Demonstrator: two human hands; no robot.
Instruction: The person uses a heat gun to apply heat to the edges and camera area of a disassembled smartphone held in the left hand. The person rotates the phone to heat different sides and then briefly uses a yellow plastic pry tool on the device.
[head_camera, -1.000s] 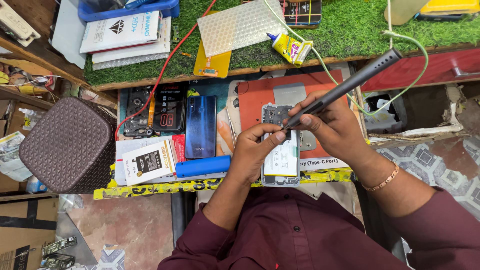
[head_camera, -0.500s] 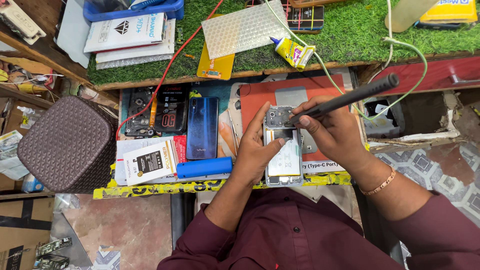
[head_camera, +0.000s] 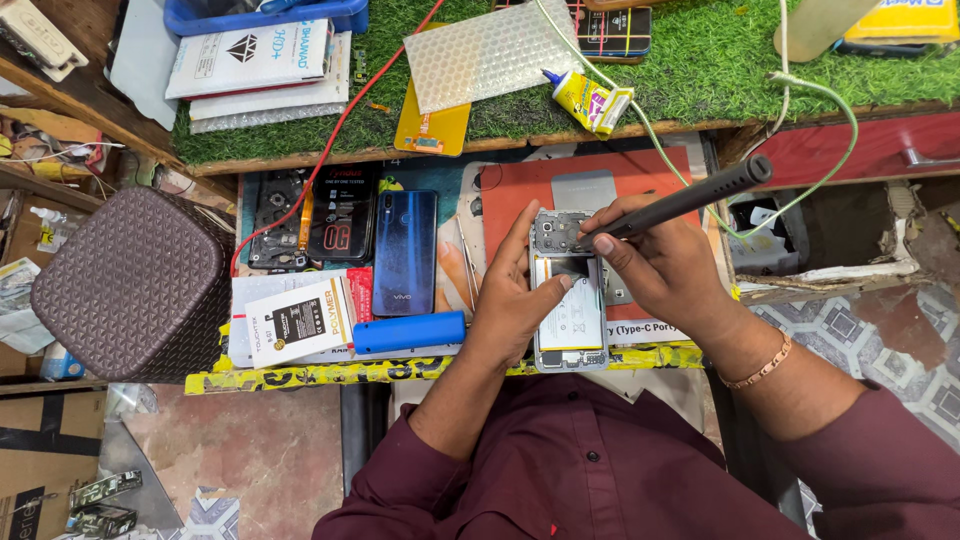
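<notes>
The right hand (head_camera: 665, 265) is closed in a pen-like grip around a long black rod-shaped electric screwdriver (head_camera: 680, 203). The tool's long axis slants from upper right down to lower left, and its tip meets the top end of an opened grey smartphone with its back cover off (head_camera: 568, 295), near the camera module. The phone lies lengthwise, pointing away from the person, directly under both hands. The left hand (head_camera: 515, 300) lies half open against the phone's left edge, fingers spread along it and thumb reaching over the white battery, steadying it. Left of that hand lie a blue cylinder (head_camera: 408, 332) and a dark blue glossy smartphone (head_camera: 404, 252). A blue plastic tray (head_camera: 265, 15) at the far edge holds white booklets.
</notes>
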